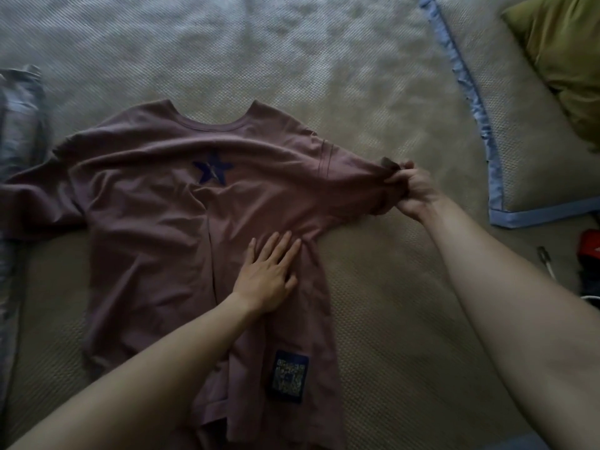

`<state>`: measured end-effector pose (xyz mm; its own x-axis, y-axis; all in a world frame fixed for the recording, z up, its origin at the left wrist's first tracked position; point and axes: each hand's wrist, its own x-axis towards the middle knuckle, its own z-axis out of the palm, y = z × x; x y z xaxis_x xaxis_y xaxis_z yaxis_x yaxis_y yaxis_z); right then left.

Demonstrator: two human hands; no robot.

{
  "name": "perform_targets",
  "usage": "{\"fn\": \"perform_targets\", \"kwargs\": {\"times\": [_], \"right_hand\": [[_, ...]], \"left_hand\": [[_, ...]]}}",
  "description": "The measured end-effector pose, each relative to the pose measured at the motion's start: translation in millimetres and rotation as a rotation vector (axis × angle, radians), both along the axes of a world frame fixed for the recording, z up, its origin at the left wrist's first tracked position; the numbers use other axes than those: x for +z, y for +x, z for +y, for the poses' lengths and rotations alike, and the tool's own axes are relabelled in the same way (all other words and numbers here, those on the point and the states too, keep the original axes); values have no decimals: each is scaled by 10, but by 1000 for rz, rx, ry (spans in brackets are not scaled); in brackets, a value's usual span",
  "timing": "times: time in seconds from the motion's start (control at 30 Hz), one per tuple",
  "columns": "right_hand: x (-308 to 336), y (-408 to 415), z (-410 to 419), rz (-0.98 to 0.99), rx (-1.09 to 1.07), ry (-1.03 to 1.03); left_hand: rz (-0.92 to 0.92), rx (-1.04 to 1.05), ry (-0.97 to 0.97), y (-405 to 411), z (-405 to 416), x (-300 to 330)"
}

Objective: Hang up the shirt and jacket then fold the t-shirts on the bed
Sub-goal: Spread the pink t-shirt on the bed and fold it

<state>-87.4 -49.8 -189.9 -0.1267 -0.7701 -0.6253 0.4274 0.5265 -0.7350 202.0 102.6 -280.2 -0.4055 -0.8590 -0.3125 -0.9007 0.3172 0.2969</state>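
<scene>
From the head camera, a dusty-pink t-shirt (156,222) lies spread out on the bed (373,287), neck hole pointing away from the person and hem toward them. A dark blue star (212,170) is printed on its chest, and a dark blue patch (287,376) (its print too blurred to read) sits near the hem on the right side.

The left hand (268,271) rests flat on the shirt's body near the right side seam, fingers straight and slightly spread, pressing the cloth down; its grip is apart and holds nothing. The right hand (410,190) is out to the right, fingers curled tight around the end of the shirt's right sleeve (350,170), which is drawn out taut from the shoulder; that grip is clamped on the sleeve. The left sleeve lies loose on the bed at the far left.

A grey-blue garment (19,125) lies crumpled along the left edge of the bed, just beside the shirt. At upper right sits a beige pillow (519,141) with a blue border, and an olive-green cushion (561,60) overlaps its far corner. A red object (589,251) shows at the right edge, too cut off to identify.
</scene>
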Motion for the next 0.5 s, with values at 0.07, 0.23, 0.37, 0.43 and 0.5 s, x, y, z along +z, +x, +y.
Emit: {"fn": "perform_targets", "kwargs": {"times": [0.07, 0.23, 0.37, 0.43, 0.5], "right_hand": [[-32, -94, -46, -70, -93, -51], [-9, -142, -12, -97, 3, 152], [-20, 68, -40, 47, 202, 454], [-60, 152, -95, 166, 233, 415], [-97, 182, -159, 245, 218, 324]], "left_hand": [[6, 2, 3, 1, 0, -18], [3, 23, 2, -25, 2, -28], [4, 34, -3, -47, 15, -43], [1, 42, -8, -52, 23, -47], [2, 47, -4, -59, 24, -47]]}}
